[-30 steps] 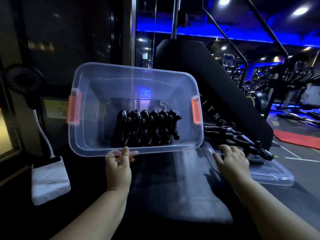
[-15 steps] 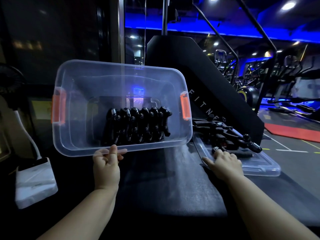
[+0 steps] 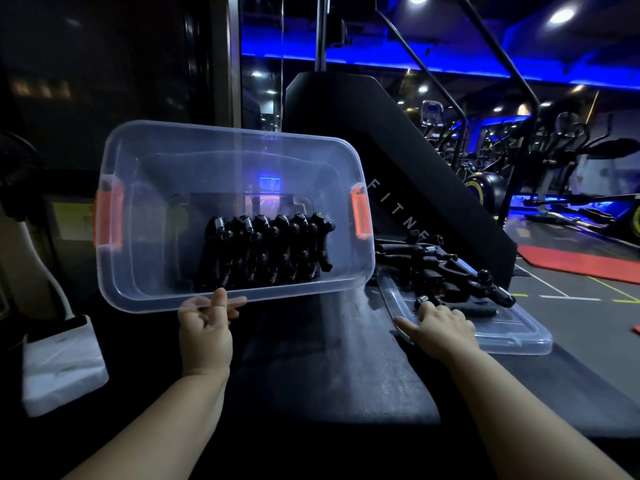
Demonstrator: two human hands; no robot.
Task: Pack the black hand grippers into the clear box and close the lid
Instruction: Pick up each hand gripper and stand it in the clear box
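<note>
The clear box (image 3: 156, 188) with orange side latches is tipped up toward me, its opening facing the camera. A row of several black hand grippers (image 3: 266, 251) stands packed against its lower wall. My left hand (image 3: 206, 323) grips the box's near rim at the bottom edge. To the right, the clear lid (image 3: 512, 332) lies flat on the dark surface with a pile of loose black hand grippers (image 3: 440, 268) on it. My right hand (image 3: 440, 323) rests on the lid's near-left part, fingers reaching into the pile; whether they grip one is hidden.
A white box-like device (image 3: 59, 362) with a white cable sits at the left. A black slanted machine panel (image 3: 398, 161) rises behind the box and lid. Gym machines stand far right. Dark padded surface (image 3: 329, 358) lies between my arms.
My right hand stays at the pile on the lid, shifting slightly. My left hand keeps holding the tilted box. The view has shifted a little.
</note>
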